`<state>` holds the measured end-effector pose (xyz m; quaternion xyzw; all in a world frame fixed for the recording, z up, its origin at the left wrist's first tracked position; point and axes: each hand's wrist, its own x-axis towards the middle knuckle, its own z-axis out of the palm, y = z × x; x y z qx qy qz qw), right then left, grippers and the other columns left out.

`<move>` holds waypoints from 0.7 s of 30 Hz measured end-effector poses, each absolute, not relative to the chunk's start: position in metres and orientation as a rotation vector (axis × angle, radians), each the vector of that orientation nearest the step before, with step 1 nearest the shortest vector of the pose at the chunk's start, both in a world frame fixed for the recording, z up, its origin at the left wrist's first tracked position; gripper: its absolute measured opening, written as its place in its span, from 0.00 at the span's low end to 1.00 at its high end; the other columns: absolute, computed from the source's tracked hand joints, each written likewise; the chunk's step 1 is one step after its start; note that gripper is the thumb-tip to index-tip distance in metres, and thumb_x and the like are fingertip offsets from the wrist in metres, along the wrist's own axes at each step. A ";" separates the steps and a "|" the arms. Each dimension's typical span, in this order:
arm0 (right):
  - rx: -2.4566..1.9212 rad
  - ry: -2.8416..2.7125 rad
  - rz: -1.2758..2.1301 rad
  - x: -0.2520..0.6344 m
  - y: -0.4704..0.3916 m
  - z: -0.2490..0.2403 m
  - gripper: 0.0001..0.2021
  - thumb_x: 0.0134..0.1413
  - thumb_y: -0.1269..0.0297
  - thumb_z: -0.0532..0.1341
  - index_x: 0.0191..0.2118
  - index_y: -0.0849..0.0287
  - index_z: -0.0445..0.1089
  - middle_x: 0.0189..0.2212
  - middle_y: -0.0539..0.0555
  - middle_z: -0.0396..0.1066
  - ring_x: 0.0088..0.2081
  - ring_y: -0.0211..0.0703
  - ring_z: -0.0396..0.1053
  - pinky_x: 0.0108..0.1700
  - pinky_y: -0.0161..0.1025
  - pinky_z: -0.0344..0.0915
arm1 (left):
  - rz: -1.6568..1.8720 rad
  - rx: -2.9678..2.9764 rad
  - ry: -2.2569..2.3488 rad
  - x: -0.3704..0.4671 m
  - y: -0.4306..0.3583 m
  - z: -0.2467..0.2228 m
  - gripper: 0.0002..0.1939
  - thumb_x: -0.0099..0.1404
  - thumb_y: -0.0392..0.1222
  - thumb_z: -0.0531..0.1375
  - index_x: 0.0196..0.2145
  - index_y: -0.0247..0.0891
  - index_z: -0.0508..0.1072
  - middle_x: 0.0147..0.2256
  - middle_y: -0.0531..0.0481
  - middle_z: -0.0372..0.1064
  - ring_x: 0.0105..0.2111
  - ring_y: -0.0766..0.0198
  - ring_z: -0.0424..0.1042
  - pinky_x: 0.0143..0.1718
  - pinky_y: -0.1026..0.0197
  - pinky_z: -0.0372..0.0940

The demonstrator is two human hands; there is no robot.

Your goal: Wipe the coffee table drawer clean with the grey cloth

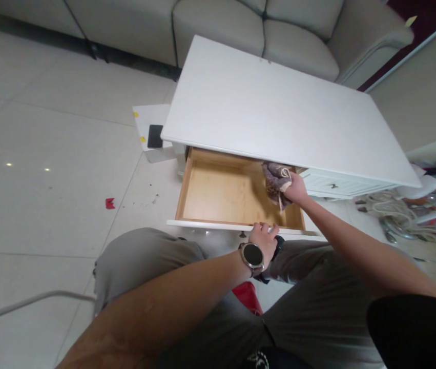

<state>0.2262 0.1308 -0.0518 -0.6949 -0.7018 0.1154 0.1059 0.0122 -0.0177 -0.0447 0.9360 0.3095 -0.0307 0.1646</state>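
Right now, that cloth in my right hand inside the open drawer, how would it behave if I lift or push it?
The cloth looks bunched and creased in the right hand, so it is probably floppy and would droop. An edge hangs loose below the hand, which suggests it is light. Pushed along the wooden drawer floor, it would likely crumple rather than roll.

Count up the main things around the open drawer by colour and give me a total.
White: 1, coffee table
Wood-coloured: 1, open drawer
Grey-brown: 1, cloth in the right hand
Silver and black: 1, wristwatch by the left hand
Total: 4
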 end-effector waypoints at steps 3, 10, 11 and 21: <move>-2.059 -2.511 0.119 0.235 0.120 -0.013 0.27 0.63 0.60 0.60 0.66 0.55 0.71 0.62 0.61 0.72 0.57 0.60 0.70 0.55 0.48 0.66 | -0.105 2.657 0.874 0.011 -0.018 -0.043 0.22 0.76 0.35 0.49 0.51 0.43 0.83 0.70 0.49 0.60 0.59 0.46 0.65 0.51 0.46 0.63; -2.387 -2.830 -0.211 0.259 0.117 -0.024 0.25 0.69 0.71 0.50 0.66 0.49 0.71 0.61 0.66 0.68 0.59 0.65 0.64 0.51 0.57 0.66 | -0.066 2.667 0.894 0.009 -0.019 -0.044 0.22 0.76 0.34 0.49 0.50 0.43 0.83 0.68 0.48 0.62 0.55 0.50 0.66 0.48 0.48 0.64; -2.419 -2.834 -0.221 0.263 0.120 -0.033 0.26 0.70 0.71 0.50 0.67 0.49 0.70 0.62 0.67 0.67 0.59 0.66 0.63 0.50 0.56 0.66 | -0.061 2.662 0.901 0.009 -0.018 -0.044 0.22 0.75 0.33 0.49 0.49 0.43 0.83 0.67 0.48 0.63 0.54 0.51 0.67 0.48 0.49 0.64; -2.541 -2.784 -0.167 0.253 0.173 -0.070 0.22 0.70 0.67 0.50 0.60 0.56 0.76 0.64 0.68 0.65 0.58 0.68 0.67 0.51 0.56 0.70 | -0.094 2.648 0.874 0.008 -0.011 -0.040 0.22 0.75 0.34 0.49 0.46 0.42 0.84 0.63 0.49 0.67 0.53 0.49 0.66 0.47 0.49 0.61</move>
